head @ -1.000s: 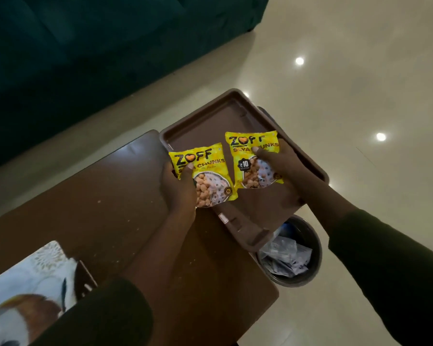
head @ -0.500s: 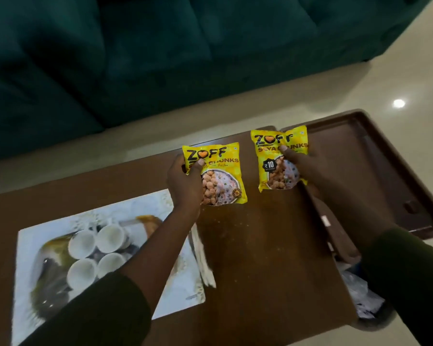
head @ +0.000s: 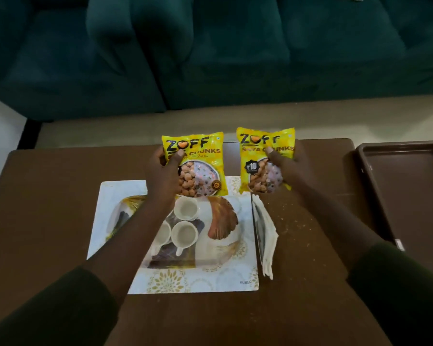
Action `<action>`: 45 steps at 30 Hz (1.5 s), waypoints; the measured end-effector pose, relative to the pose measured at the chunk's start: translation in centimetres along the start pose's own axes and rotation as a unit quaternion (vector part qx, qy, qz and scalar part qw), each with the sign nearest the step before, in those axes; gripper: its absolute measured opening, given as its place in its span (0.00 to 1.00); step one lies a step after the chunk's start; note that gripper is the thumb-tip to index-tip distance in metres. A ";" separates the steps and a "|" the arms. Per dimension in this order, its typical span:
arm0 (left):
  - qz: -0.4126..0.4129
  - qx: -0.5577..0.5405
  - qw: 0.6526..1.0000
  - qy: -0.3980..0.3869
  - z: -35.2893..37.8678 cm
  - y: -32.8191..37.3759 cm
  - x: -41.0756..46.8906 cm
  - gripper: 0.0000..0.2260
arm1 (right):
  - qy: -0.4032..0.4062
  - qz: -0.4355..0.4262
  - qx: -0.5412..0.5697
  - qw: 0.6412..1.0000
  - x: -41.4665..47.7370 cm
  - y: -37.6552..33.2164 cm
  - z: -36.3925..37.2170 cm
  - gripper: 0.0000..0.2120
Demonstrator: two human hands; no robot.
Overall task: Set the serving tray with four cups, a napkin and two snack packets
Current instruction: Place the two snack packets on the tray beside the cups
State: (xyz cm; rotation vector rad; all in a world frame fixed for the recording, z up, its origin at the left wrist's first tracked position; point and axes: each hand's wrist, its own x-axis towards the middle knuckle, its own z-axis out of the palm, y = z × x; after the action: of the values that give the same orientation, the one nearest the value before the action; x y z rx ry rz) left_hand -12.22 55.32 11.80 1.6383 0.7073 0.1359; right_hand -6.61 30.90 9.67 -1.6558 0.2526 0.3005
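Observation:
My left hand (head: 164,174) grips a yellow snack packet (head: 200,161) above the far edge of the white patterned serving tray (head: 198,280). My right hand (head: 289,168) holds a second yellow snack packet (head: 260,156) just right of the tray's far corner. White cups (head: 185,233) stand grouped on the tray's middle, partly hidden by my left forearm. A folded white napkin (head: 266,236) lies on the table against the tray's right edge.
The brown wooden table (head: 48,221) carries everything. A dark brown plastic tray (head: 410,186) sits at the table's right end. A dark green sofa (head: 210,51) runs along the far side, beyond a strip of pale floor.
Both hands carried the packets leftward from over the brown tray to above the white tray. The view swung left, bringing the cups and napkin into sight.

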 end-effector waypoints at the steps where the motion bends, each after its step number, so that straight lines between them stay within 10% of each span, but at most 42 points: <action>1: -0.006 0.000 1.000 0.001 -1.2 -0.3 0.5 0.10 | -0.002 0.000 -0.006 1.000 -0.4 0.3 1.2 0.04; 11: -0.086 0.035 0.995 0.047 -18.8 -9.4 2.2 0.12 | 0.070 0.035 -0.219 0.973 -5.9 5.9 12.9 0.27; 26: -0.119 0.039 0.992 -0.019 -18.6 -15.9 4.3 0.05 | 0.097 0.115 -0.193 0.970 -8.2 12.0 13.4 0.23; 30: -0.114 0.070 0.991 -0.011 -18.8 -16.7 4.7 0.18 | 0.103 0.132 -0.189 0.968 -8.6 12.9 14.2 0.21; 36: -0.079 0.133 0.986 -0.058 -19.6 -16.5 5.0 0.05 | 0.099 0.141 -0.213 0.962 -8.8 12.7 14.9 0.23; 45: -0.032 0.280 0.958 -0.047 -19.5 -14.8 4.1 0.25 | 0.132 0.087 -0.360 0.919 -9.4 11.0 14.8 0.26</action>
State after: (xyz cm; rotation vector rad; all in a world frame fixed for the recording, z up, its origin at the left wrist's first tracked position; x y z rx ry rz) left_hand -23.56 74.54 0.92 2.1420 0.7670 -0.2079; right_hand -19.84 44.29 1.14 -2.4172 0.5393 0.3241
